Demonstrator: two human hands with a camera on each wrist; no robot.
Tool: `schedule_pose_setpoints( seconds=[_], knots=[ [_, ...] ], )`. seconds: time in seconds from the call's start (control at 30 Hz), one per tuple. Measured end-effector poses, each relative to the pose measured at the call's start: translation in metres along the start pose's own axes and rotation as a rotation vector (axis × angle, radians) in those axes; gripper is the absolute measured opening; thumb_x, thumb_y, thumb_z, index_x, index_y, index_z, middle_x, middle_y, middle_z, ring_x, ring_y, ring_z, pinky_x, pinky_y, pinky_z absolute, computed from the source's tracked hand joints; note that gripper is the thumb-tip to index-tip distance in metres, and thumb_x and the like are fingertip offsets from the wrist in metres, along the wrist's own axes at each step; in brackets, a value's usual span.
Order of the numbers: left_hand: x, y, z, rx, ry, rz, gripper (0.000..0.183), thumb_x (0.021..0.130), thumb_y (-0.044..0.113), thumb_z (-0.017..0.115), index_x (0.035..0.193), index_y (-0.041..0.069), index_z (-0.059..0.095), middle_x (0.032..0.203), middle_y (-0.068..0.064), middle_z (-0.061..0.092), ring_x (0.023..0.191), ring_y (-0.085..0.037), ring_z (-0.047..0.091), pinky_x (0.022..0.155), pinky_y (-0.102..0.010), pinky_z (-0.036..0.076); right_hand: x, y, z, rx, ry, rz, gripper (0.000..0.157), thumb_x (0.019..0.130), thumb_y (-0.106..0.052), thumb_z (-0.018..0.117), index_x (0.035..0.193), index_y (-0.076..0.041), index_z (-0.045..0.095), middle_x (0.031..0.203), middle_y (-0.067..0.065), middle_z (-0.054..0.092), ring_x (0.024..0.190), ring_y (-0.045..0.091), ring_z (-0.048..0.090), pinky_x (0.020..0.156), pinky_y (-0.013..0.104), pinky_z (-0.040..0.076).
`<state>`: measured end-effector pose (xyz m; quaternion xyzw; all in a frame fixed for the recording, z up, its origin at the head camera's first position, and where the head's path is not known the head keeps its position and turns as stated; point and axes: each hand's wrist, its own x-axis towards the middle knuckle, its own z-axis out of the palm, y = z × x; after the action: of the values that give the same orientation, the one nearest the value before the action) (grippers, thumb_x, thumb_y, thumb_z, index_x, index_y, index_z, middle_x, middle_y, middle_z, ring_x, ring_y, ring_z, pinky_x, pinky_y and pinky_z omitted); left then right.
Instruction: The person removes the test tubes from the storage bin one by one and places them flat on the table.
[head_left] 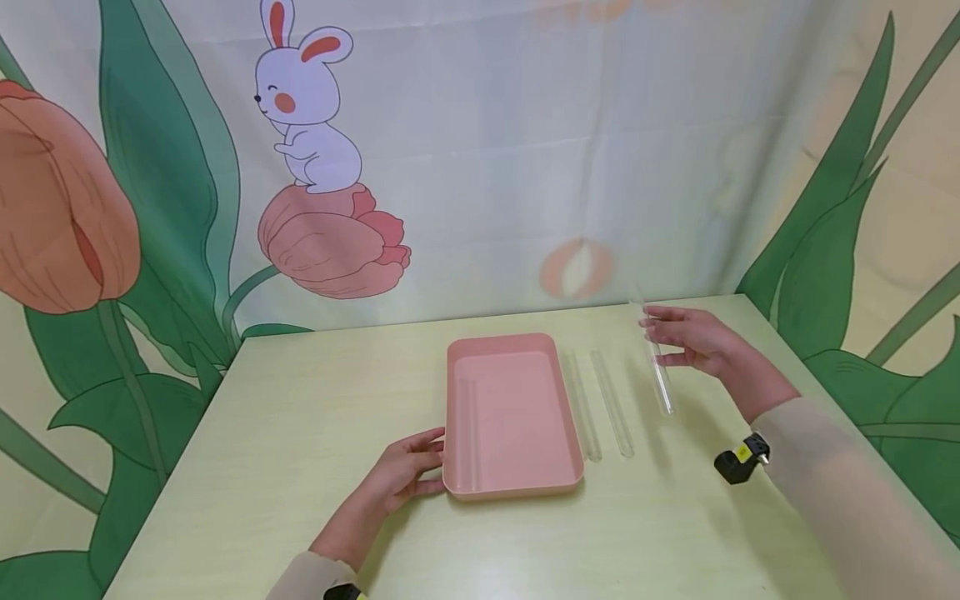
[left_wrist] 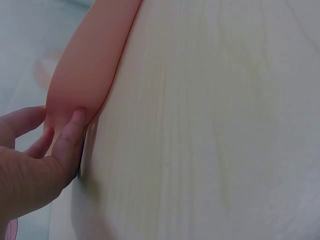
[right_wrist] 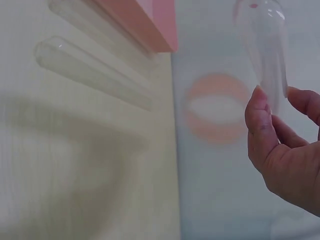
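My right hand [head_left: 693,337] pinches a clear glass test tube [head_left: 660,379] between thumb and fingers, above the table at the right. The tube tilts, its rounded end down toward me; in the right wrist view this end of the test tube [right_wrist: 262,37] shows at the top. Against the left wall of a shallow pink tray [head_left: 517,492] rest the fingertips of my left hand [head_left: 405,471]. The left wrist view shows these fingers on the outside of the tray [left_wrist: 92,65]. One faint clear tube [head_left: 468,433] lies lengthwise inside the tray, along its left side.
Right of the tray, two more test tubes lie side by side on the table, one nearer the tray [head_left: 583,408] and one farther out [head_left: 613,404]. Behind the pale wooden table [head_left: 322,392] hangs a printed curtain [head_left: 480,167].
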<state>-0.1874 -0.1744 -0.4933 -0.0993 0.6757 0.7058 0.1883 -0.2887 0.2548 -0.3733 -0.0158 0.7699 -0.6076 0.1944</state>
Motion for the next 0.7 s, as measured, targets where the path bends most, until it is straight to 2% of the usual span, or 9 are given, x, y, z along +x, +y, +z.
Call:
schedule_pose_setpoints(
  seconds=[0.23,0.47,0.7],
  knots=[
    [-0.001,0.000,-0.001,-0.006,-0.003,-0.004,0.055,0.099,-0.003,0.056,0.152,-0.003,0.044,0.149,-0.032,0.050,0.105,-0.019,0.069,0.082,-0.041,0.066,0.014,0.022,0.002,0.003,0.017,0.056,0.063,0.107,-0.015,0.049,0.162,-0.001,0.021,0.167,0.027,0.024,0.090,-0.010,0.060,0.080,0.018,0.059],
    [0.001,-0.001,0.000,-0.007,0.001,-0.002,0.053,0.099,-0.002,0.056,0.151,-0.003,0.045,0.148,-0.032,0.051,0.104,-0.020,0.070,0.082,-0.042,0.066,0.027,0.049,0.005,-0.019,-0.003,0.049,0.064,0.107,-0.016,0.051,0.161,0.002,0.021,0.166,0.029,0.026,0.096,-0.007,0.059,0.079,0.018,0.059],
    [0.002,-0.001,-0.002,-0.004,0.005,-0.008,0.053,0.099,-0.002,0.057,0.151,-0.002,0.046,0.148,-0.031,0.052,0.104,-0.020,0.070,0.082,-0.042,0.065,0.039,0.066,0.009,-0.055,0.001,0.069,0.062,0.107,-0.018,0.051,0.160,0.002,0.025,0.165,0.028,0.030,0.100,-0.001,0.058,0.077,0.019,0.058]
  ],
)
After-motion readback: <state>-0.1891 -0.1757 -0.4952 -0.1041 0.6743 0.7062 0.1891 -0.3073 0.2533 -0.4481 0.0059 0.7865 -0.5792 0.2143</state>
